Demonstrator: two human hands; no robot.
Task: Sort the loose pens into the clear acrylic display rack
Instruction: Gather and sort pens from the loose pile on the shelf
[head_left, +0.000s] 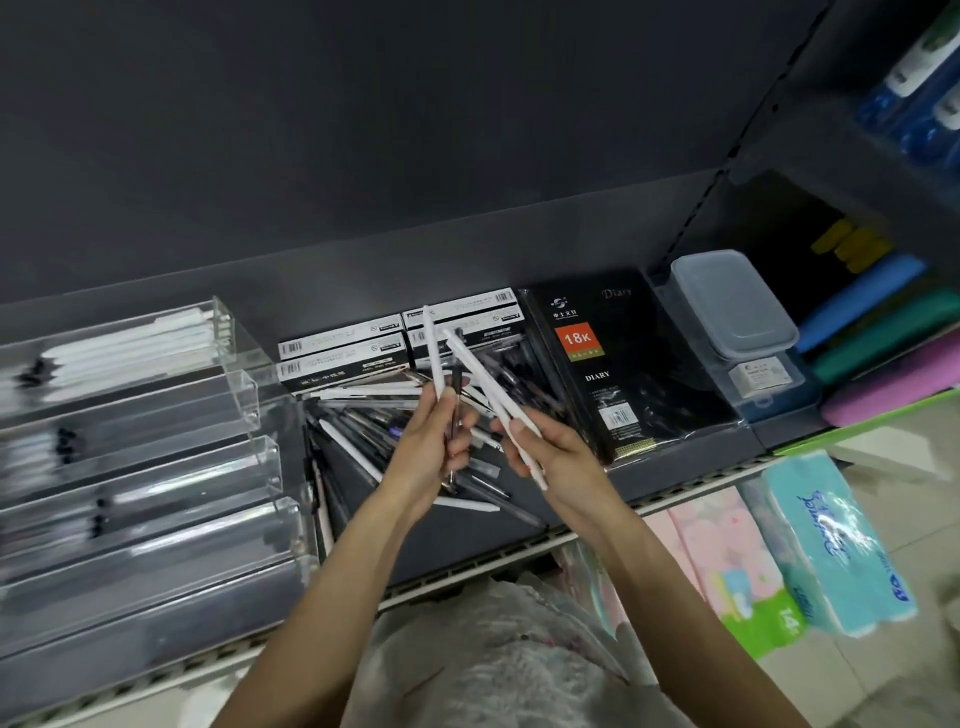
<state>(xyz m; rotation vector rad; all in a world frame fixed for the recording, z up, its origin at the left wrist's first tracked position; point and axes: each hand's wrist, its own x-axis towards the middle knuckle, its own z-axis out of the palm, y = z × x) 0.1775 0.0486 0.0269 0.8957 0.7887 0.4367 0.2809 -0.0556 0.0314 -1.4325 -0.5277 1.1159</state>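
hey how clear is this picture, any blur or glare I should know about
Head view: the acrylic rack at left is smeared by motion blur and glare streaks; the hands and the white pens are fairly sharp; wide-angle distortion bends the shelf edge; the dark back panel is dim.

The scene is dimly lit, the dark back panel (363, 130) left nearly featureless. Glare is caught on the rack (156, 415) edges, which are smeared by motion blur. Straight shelf (675, 499) lines are bent by wide-angle distortion towards the edges.
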